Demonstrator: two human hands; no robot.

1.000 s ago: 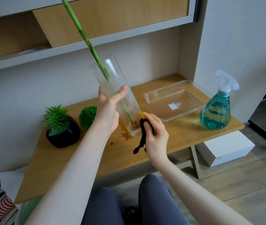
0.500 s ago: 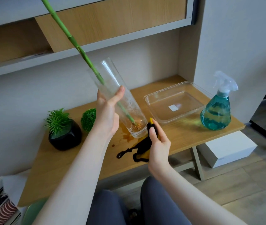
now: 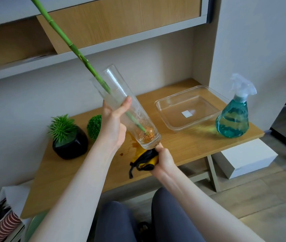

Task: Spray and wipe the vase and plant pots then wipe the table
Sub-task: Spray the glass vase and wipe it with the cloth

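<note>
I see the left hand (image 3: 111, 126) wrapped around the middle of the glass vase (image 3: 126, 109), holding it tilted above the wooden table (image 3: 182, 145), mouth leaning up and away. A green bamboo stalk (image 3: 72, 46) stands in the vase, its roots at the base. Right under that base, the right hand (image 3: 165, 158) clutches a black-and-yellow cloth (image 3: 145, 158), bunched against the glass bottom. A wet brown stain (image 3: 133, 145) marks the table beneath the vase. Left of the vase sit a black plant pot (image 3: 70, 145) and a green ball plant (image 3: 94, 126); right of it, a clear plastic tray (image 3: 187, 110), then a teal spray bottle (image 3: 234, 116).
</note>
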